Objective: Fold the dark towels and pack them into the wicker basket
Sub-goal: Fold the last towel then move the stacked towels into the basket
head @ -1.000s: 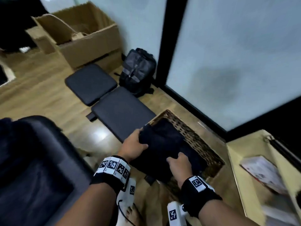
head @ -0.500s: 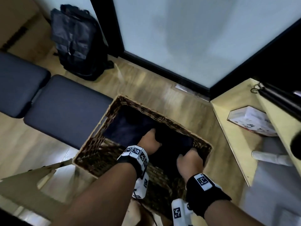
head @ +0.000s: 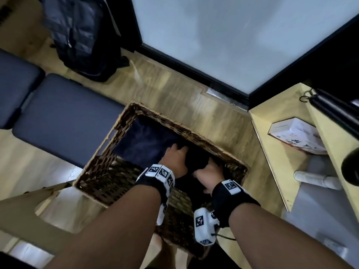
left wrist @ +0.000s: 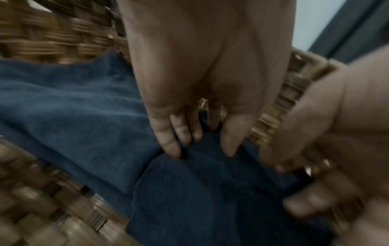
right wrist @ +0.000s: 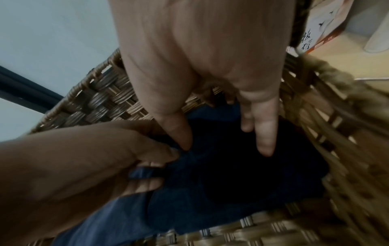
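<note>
Lighter towel [head: 143, 144] fills left half of wicker basket [head: 104, 177]. Your left hand [head: 172, 162], fingers together against thumb, pinches darker folded towel [head: 196, 162]. Your right hand [head: 207, 175], thumb spread wide, clamps its other side, likely to seat it in remaining right half.

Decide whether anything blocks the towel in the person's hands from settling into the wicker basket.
Nothing visible does. The darker towel, gripped by the left hand and right hand, is down inside the wicker basket, in its right part, beside a lighter blue towel lying at the left. Only basket walls surround it.
</note>
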### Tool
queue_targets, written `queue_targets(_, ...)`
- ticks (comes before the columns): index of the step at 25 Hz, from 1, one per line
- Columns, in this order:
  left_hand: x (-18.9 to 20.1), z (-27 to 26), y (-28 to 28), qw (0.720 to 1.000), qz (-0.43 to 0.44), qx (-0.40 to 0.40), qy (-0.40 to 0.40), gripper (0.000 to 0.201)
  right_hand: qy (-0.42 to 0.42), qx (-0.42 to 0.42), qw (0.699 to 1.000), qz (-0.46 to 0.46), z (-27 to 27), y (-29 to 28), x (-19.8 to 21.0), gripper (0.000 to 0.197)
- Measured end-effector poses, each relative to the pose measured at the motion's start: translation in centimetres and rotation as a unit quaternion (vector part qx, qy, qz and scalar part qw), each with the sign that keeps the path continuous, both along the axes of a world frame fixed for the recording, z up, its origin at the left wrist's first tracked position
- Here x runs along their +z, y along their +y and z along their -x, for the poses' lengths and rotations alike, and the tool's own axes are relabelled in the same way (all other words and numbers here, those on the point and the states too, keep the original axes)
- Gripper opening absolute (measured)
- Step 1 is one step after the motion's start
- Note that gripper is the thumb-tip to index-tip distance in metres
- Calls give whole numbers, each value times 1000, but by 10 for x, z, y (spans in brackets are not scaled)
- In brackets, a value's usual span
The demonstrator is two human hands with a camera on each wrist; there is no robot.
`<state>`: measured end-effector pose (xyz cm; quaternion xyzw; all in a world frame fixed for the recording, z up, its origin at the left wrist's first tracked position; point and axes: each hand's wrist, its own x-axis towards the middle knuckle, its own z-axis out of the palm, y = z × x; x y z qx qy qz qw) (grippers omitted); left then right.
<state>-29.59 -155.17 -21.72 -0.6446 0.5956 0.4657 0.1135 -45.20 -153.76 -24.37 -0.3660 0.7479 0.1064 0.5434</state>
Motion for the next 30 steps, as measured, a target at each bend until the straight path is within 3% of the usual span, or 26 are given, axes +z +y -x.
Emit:
queue_targets(4,35,-28,13,997,-9,77,21,35,-29,26,999,5,-12,-6,67,44)
queue_targets(9,93,-88,90,964,30,259,48,25,-83,160,981,72,-51,29,120,16)
queue_targets(13,143,-135,169,927,99,362,0,12,-129,240,952,141,-117,78,175,38)
queue_targets(16,183,-174,240,868,155,470,-38,15,-172,315,919,164,-182,125,216,48)
queue_targets(20,217,-221,335,762,224,600,-101,15,-235,415,857,194,-269,181,240,18)
queue_targets(23,231,-254,404,650,267,692,-168,3,-269,480,807,217,-333,226,247,14)
queue_targets(24,230,-263,424,621,260,711,-203,12,-277,498,793,214,-352,242,247,10)
queue_targets(26,224,-275,460,596,199,736,-251,32,-274,534,770,215,-382,271,241,21)
queue_targets(28,216,-280,481,579,123,778,-212,45,-241,558,764,215,-401,290,231,47)
queue_targets(30,208,-286,497,560,80,809,-160,54,-202,568,766,223,-411,302,222,54)
